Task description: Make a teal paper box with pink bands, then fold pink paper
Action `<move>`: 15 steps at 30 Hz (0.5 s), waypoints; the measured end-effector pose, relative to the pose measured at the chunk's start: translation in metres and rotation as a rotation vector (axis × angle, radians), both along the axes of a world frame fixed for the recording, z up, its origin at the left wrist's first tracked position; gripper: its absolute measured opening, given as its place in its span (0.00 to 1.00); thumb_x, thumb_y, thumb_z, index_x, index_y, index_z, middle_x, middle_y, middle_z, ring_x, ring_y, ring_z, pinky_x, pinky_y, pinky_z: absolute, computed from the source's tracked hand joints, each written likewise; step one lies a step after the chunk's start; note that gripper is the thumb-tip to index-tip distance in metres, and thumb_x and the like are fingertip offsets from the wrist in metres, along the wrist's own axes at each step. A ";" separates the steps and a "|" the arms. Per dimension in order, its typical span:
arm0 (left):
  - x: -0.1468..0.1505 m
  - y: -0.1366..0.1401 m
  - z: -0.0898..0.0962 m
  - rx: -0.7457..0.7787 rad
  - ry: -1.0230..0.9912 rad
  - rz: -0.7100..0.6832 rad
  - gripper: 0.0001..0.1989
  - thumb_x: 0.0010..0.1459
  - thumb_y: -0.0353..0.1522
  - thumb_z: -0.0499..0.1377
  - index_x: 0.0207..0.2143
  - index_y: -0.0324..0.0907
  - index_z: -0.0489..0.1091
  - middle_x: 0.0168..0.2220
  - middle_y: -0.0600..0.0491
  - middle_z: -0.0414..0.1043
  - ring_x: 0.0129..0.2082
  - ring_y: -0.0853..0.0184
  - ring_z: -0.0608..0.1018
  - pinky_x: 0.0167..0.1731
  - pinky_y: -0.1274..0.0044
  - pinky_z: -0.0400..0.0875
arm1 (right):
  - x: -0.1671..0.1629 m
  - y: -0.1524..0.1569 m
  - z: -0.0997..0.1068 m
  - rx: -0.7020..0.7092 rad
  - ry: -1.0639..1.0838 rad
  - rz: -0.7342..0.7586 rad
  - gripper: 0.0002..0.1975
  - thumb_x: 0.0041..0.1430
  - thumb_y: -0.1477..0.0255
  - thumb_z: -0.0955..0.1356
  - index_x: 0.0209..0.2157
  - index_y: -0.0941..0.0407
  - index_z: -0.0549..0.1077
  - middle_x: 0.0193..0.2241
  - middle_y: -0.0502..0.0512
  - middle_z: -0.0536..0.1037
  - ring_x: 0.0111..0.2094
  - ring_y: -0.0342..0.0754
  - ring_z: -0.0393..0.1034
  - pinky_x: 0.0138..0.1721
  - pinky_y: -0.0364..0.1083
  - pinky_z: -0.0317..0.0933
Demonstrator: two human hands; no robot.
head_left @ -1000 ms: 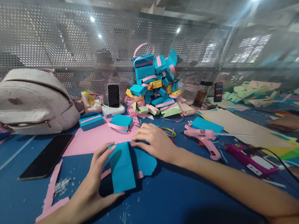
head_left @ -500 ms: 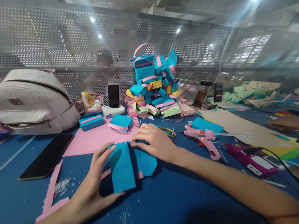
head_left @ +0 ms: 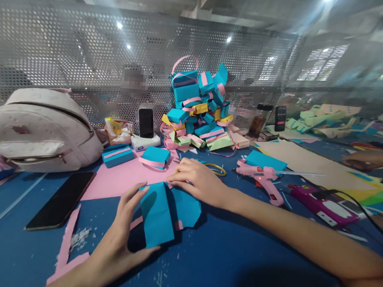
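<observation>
A blue folded paper box (head_left: 158,215) with pink strips lies on the table in front of me, its flap spread to the right. My left hand (head_left: 128,227) grips the box's left side, fingers at the top edge and thumb at the bottom edge. At the far end of the flap, my right hand (head_left: 195,181) has its fingers bent and pressed together on the paper; the fingertips partly hide what they pinch. Beyond the hands, two finished-looking blue paper boxes with pink bands, one at the left (head_left: 117,155) and one nearer the middle (head_left: 154,157), rest by pink paper (head_left: 109,181).
A pink glue gun (head_left: 263,178) and a purple power strip (head_left: 322,204) with cables lie to the right. A black phone (head_left: 61,200) and white backpack (head_left: 43,129) are at the left. Piled paper boxes (head_left: 197,113) stand behind. Another person's hand (head_left: 364,158) is far right.
Almost nothing differs. The whole view has shifted very slightly, while both hands keep their places on the blue paper box.
</observation>
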State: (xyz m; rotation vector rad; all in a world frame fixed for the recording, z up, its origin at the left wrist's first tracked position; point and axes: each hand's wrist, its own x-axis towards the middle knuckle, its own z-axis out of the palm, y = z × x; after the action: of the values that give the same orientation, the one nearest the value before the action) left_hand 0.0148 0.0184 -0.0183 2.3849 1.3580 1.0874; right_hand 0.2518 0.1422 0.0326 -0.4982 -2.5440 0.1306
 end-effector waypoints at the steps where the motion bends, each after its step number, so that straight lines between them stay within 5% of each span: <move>1: 0.000 0.000 0.000 0.004 0.000 0.000 0.46 0.55 0.37 0.66 0.68 0.50 0.42 0.67 0.42 0.45 0.67 0.49 0.56 0.58 0.57 0.68 | 0.000 0.000 0.000 -0.003 -0.001 0.000 0.12 0.69 0.69 0.64 0.44 0.55 0.78 0.38 0.55 0.77 0.41 0.50 0.64 0.42 0.48 0.57; 15: 0.001 -0.003 0.003 -0.023 0.002 0.009 0.45 0.55 0.36 0.65 0.68 0.52 0.41 0.67 0.43 0.45 0.67 0.50 0.55 0.59 0.55 0.66 | -0.002 0.000 0.002 -0.213 0.056 0.011 0.07 0.65 0.67 0.69 0.36 0.56 0.75 0.38 0.53 0.78 0.43 0.49 0.68 0.46 0.48 0.59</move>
State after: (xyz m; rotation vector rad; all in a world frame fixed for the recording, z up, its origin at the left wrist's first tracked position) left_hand 0.0161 0.0150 -0.0153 2.3664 1.3762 1.0668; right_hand 0.2496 0.1425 0.0343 -0.5538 -2.4911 0.4170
